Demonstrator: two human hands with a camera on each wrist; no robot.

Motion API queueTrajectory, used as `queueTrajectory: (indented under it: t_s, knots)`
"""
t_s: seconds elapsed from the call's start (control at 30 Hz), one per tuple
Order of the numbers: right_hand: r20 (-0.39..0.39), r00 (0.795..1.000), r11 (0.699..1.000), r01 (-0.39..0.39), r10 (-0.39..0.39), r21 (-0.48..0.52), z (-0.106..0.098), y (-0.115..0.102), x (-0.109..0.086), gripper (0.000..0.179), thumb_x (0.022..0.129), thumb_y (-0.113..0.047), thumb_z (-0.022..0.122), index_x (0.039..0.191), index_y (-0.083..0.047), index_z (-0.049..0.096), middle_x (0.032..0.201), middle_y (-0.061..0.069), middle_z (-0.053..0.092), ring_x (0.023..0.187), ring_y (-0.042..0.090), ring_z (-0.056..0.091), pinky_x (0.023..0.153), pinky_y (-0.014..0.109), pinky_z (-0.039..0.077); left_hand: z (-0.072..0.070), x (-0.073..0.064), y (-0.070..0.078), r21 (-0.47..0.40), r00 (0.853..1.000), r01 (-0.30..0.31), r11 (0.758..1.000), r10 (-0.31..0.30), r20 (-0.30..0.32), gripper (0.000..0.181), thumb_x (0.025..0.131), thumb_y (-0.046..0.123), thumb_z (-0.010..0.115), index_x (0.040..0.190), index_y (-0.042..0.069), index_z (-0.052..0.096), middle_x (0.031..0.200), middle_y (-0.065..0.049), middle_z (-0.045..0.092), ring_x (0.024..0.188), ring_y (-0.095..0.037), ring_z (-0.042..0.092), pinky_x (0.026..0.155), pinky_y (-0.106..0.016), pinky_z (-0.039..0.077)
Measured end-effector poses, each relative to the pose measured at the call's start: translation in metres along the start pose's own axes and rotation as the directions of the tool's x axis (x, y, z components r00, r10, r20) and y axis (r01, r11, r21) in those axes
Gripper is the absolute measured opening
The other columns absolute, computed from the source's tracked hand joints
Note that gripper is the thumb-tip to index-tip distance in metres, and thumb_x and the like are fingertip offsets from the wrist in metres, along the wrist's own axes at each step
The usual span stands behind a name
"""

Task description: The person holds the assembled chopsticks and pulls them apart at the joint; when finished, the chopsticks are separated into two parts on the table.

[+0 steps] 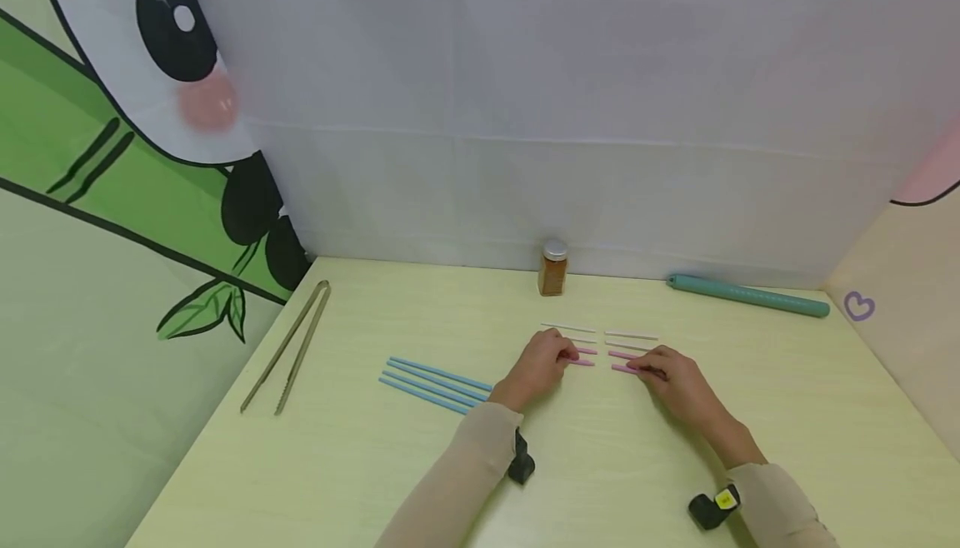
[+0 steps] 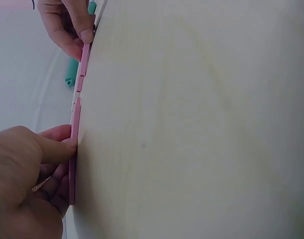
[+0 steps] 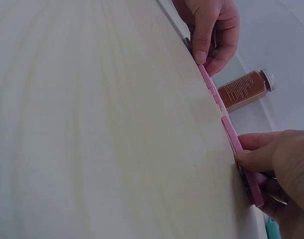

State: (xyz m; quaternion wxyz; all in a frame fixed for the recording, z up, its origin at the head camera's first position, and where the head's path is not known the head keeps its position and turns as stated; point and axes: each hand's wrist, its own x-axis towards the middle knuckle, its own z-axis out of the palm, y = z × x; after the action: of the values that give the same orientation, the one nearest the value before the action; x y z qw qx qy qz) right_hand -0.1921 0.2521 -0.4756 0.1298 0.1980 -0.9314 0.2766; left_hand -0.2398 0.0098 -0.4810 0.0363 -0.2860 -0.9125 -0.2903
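My left hand pinches a slim pink stick between thumb and fingers, low over the table. Facing it, my right hand pinches another pink stick the same way. A small gap separates the inner ends of these two sticks. Just behind them lies a second pair of pink sticks, one on the left and one on the right. Farther back, thin white sticks lie in two similar columns. Several blue sticks lie side by side left of my left hand, their right ends partly hidden by my forearm.
Metal tongs lie spread at the table's left. A small jar with brown contents and a silver lid stands at the back, by the wall cloth. A teal rod-shaped object lies along the back right edge.
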Motion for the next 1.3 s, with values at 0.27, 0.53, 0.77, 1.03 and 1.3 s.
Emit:
queueTrajectory:
  t_s: [0.27,0.53,0.77,1.03,1.3]
  knots:
    - [-0.005,1.000,1.000,0.004,-0.004,-0.008,0.001,0.000,0.001,0.020,0.080,0.001,0.072,0.098,-0.006,0.075,0.088,0.003,0.065,0.071,0.009,0.050,0.062,0.023,0.043,-0.006,-0.001,0.007,0.037,0.998,0.043,0.998,-0.045,0.037,0.011,0.091,0.007,0.063,0.089,0.011,0.072,0.086,-0.001,0.060,0.086,-0.014,0.054,0.083,-0.023,0.045]
    - [0.021,1.000,1.000,0.000,0.000,-0.006,0.000,0.015,0.009,0.020,0.081,-0.001,0.071,0.100,-0.006,0.075,0.087,0.003,0.064,0.070,0.009,0.047,0.062,0.023,0.041,-0.001,0.012,0.010,0.105,0.996,0.066,0.992,-0.072,0.050,0.011,0.092,0.009,0.063,0.092,0.014,0.073,0.087,0.001,0.058,0.083,-0.012,0.051,0.081,-0.022,0.044]
    - [0.060,0.998,1.000,-0.016,0.017,-0.008,-0.002,0.024,0.018,0.020,0.084,-0.002,0.070,0.102,-0.007,0.074,0.089,0.003,0.064,0.074,0.012,0.049,0.065,0.027,0.044,-0.012,0.020,0.013,0.132,0.994,0.085,0.988,-0.093,0.055,0.010,0.094,0.017,0.062,0.100,0.016,0.070,0.092,0.002,0.059,0.088,-0.014,0.052,0.081,-0.023,0.044]
    - [0.092,0.993,0.994,0.071,-0.078,0.080,-0.017,0.027,0.056,0.023,0.086,-0.003,0.069,0.108,-0.006,0.070,0.099,0.005,0.064,0.090,0.020,0.061,0.079,0.039,0.054,-0.073,0.038,-0.003,-0.073,0.987,0.154,0.985,-0.150,0.063,0.015,0.096,0.019,0.060,0.102,0.009,0.070,0.093,-0.002,0.061,0.085,-0.013,0.056,0.075,-0.024,0.047]
    - [0.102,0.983,0.975,0.130,-0.151,0.181,-0.015,0.017,0.100,0.027,0.087,-0.006,0.068,0.114,-0.003,0.066,0.099,0.009,0.064,0.090,0.023,0.061,0.080,0.042,0.053,-0.126,0.022,-0.048,-0.119,0.968,0.250,0.961,-0.251,0.007,0.015,0.095,0.022,0.061,0.102,0.012,0.069,0.096,-0.001,0.065,0.086,-0.014,0.057,0.079,-0.029,0.048]
